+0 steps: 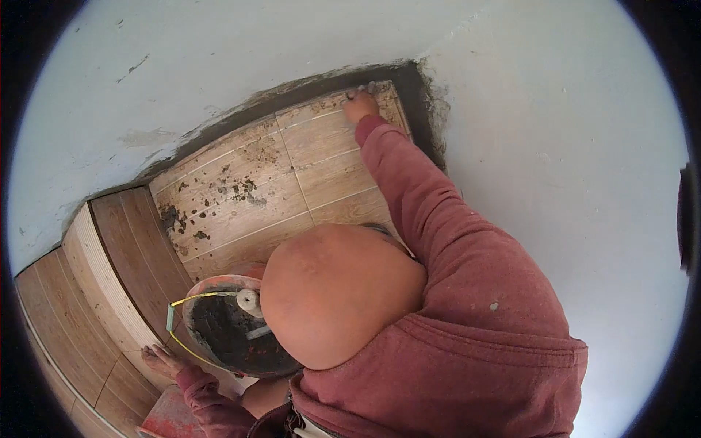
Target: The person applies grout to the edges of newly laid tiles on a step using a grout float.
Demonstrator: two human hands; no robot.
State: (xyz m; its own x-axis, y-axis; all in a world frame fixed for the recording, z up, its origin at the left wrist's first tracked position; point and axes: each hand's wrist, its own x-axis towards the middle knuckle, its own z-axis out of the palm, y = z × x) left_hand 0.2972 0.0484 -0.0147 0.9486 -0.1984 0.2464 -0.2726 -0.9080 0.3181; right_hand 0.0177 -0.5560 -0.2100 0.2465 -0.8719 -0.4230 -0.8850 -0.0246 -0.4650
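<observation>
In the far corner, my right hand (361,107) rests on the wood-look floor tiles (328,135), close to the dark mortar strip (307,87) along the wall. Its fingers are bent and their tips look grey; whatever is in them is hidden. My left hand (163,360) lies with stretched fingers on the ribbed edge of a stair step (117,277). Beside that hand stands an orange-rimmed bucket (201,287) with dark wet mortar (226,332) inside. A yellow handle with a green grip (170,318) arches over it. A pale round piece (250,301) sits at its rim.
Crumbs and clumps of mortar (241,191) lie scattered over the landing tiles. Tiled steps (66,328) go down at the left. Pale walls (548,124) enclose the corner. Part of a red container (175,412) shows at the bottom. My body hides part of the floor.
</observation>
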